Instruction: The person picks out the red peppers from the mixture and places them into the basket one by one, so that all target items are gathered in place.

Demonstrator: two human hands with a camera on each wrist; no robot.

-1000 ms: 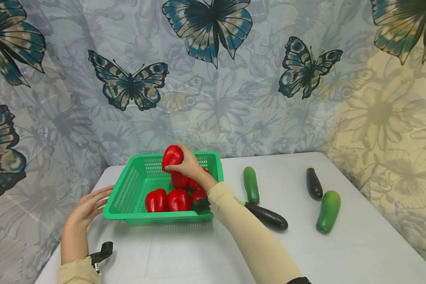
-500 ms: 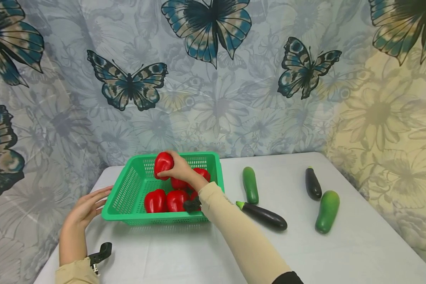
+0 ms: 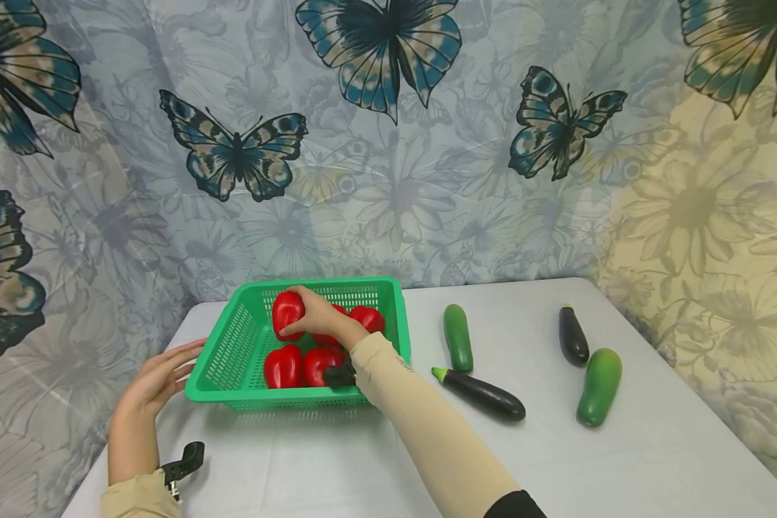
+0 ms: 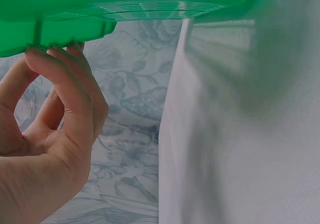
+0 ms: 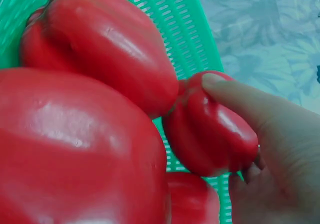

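Note:
A green plastic basket point(image 3: 223, 396) stands on the table with several red bell peppers in it. Inside its back left part, my right hand point(image 3: 319, 318) grips one red bell pepper point(image 3: 288, 315), thumb on the near side. The right wrist view shows that pepper point(image 5: 212, 126) between thumb and fingers, with other bell peppers point(image 5: 100, 44) close beside it. At the basket's left side is my left hand point(image 3: 152, 383). In the left wrist view its loosely bent fingers point(image 4: 75, 94) have their tips right at the underside of the green rim.
To the right of the basket lie a green zucchini-like vegetable point(image 3: 457, 337) and an eggplant point(image 3: 482, 396). Farther right are a smaller eggplant point(image 3: 573, 336) and another green vegetable point(image 3: 598, 387). A butterfly-patterned cloth point(image 3: 427, 208) hangs behind the white table point(image 3: 337, 467).
My right hand has moved left and down with the bell pepper, from above the basket's back part to lower inside it. The left hand stays at the rim.

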